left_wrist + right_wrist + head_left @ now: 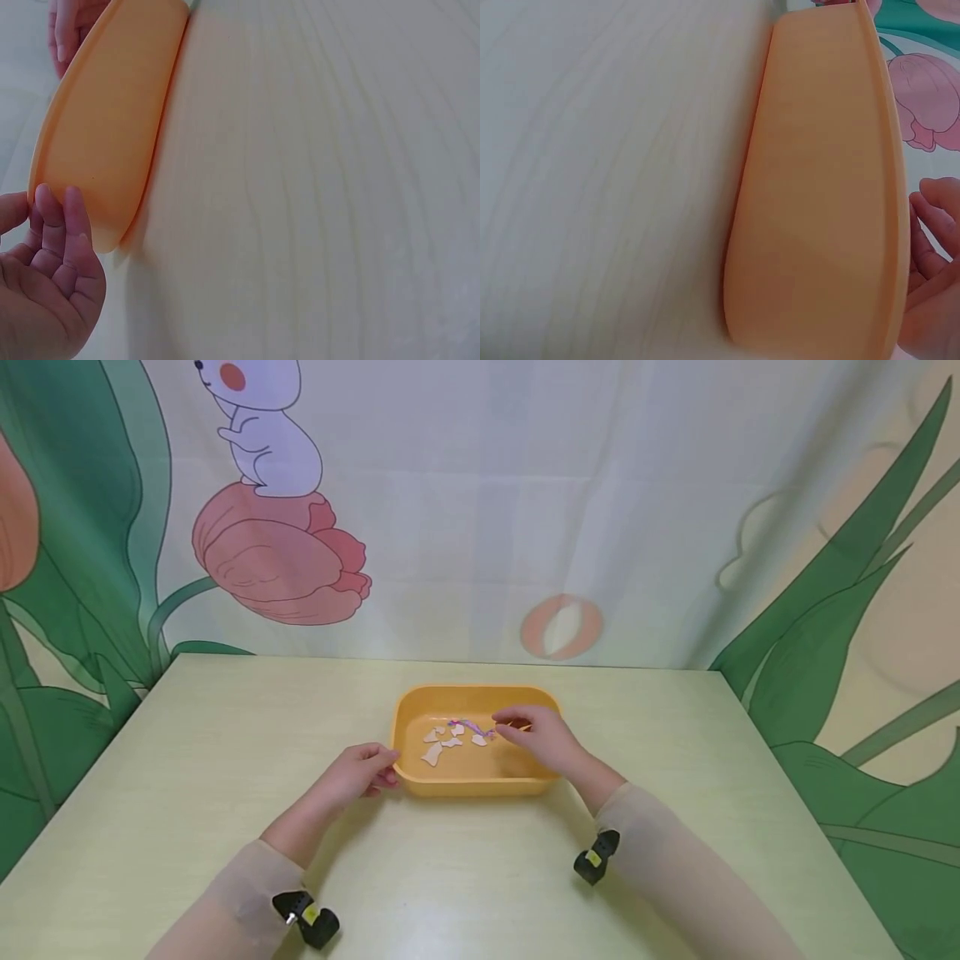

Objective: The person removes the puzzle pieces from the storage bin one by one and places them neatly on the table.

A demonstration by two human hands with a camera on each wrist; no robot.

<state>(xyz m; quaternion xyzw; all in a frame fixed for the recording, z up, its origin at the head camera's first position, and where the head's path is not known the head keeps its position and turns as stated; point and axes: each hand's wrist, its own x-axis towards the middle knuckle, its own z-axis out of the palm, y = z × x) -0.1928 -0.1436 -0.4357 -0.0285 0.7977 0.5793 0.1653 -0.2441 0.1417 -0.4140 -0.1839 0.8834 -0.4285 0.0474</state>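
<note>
A yellow-orange rectangular tray [480, 788] stands on the table. Inside lie several small, flat, pale pieces [432, 753] with irregular edges, mostly in its left half. Among them is a thin purple-pink strip [468, 725], too small to identify. At the tray's left front corner, my left hand [363, 772] pinches the rim; the left wrist view shows fingertips [75, 196] against the outer wall and the thumb over the edge. My right hand [542, 737] is above the tray's right half, thumb and forefinger apart, near the strip's right end. The tray wall partly hides this hand [937, 247] in the right wrist view.
The pale wood-look table [480, 877] extends around the tray on all sides. Behind it hangs a printed curtain [450, 527] with flowers and a white animal. Each forearm wears a small black camera, one on the left [307, 918] and one on the right [597, 857].
</note>
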